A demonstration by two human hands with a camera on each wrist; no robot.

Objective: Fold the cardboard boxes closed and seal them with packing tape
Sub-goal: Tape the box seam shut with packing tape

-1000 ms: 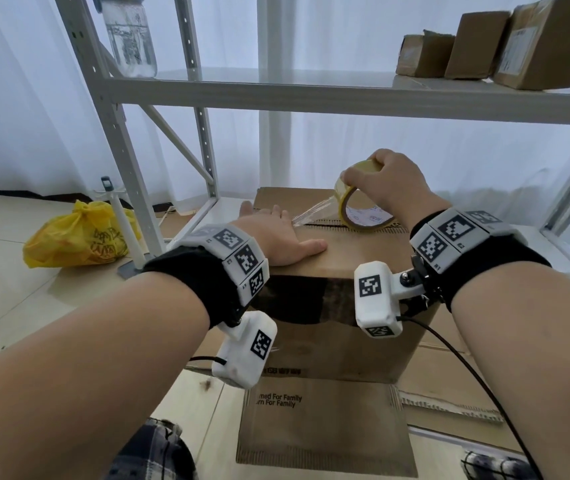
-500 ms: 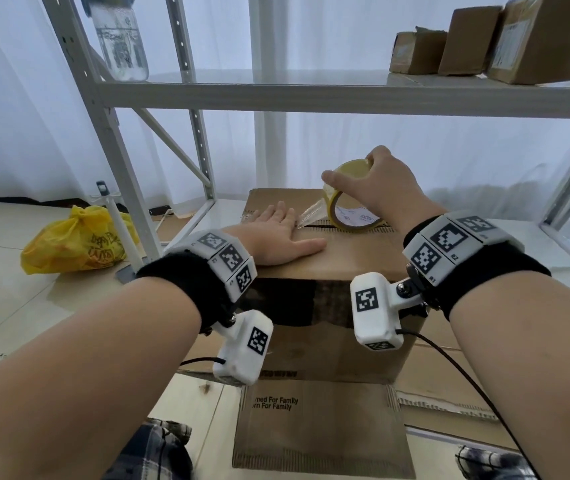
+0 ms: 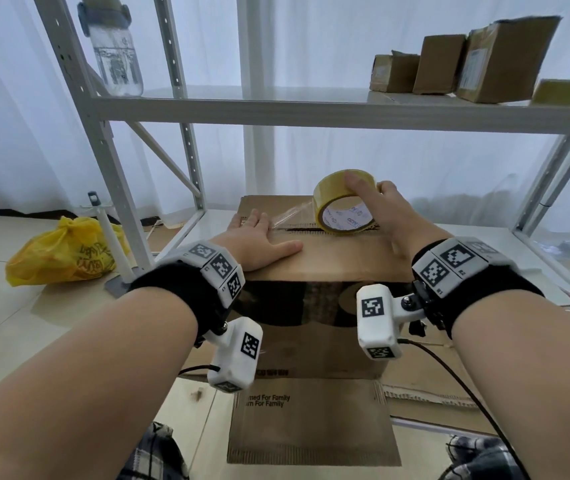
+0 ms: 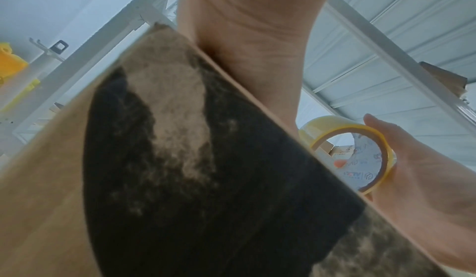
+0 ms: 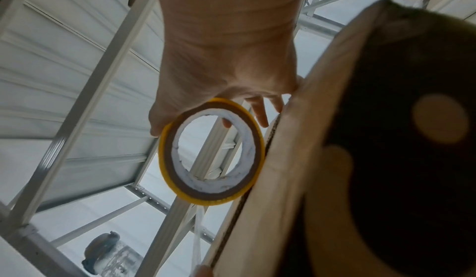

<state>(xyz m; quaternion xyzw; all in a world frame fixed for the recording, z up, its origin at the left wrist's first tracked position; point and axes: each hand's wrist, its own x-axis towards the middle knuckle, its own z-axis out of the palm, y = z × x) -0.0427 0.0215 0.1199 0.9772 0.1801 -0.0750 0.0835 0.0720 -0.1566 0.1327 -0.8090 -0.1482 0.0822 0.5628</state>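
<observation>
A closed brown cardboard box (image 3: 339,258) stands in front of me, its top flaps meeting at a seam. My left hand (image 3: 259,239) lies flat on the top near the left end, pressing on the tape's free end. A clear strip of tape (image 3: 294,214) runs from there to a yellow tape roll (image 3: 340,202) standing on the seam. My right hand (image 3: 380,206) grips the roll from the right, thumb over its top. The right wrist view shows the tape roll (image 5: 211,151) held beside the box edge (image 5: 278,159). The left wrist view shows the box side (image 4: 180,179) and the tape roll (image 4: 355,151).
A white metal shelf frame (image 3: 311,112) rises behind the box, with a water bottle (image 3: 115,53) and several small cardboard boxes (image 3: 456,60) on its shelf. A yellow plastic bag (image 3: 65,251) lies on the floor left. Flattened cardboard (image 3: 311,420) lies in front of the box.
My right hand has shifted its grip on the roll, thumb now over its top, and the strip between roll and left hand is longer. My left hand stays flat on the box.
</observation>
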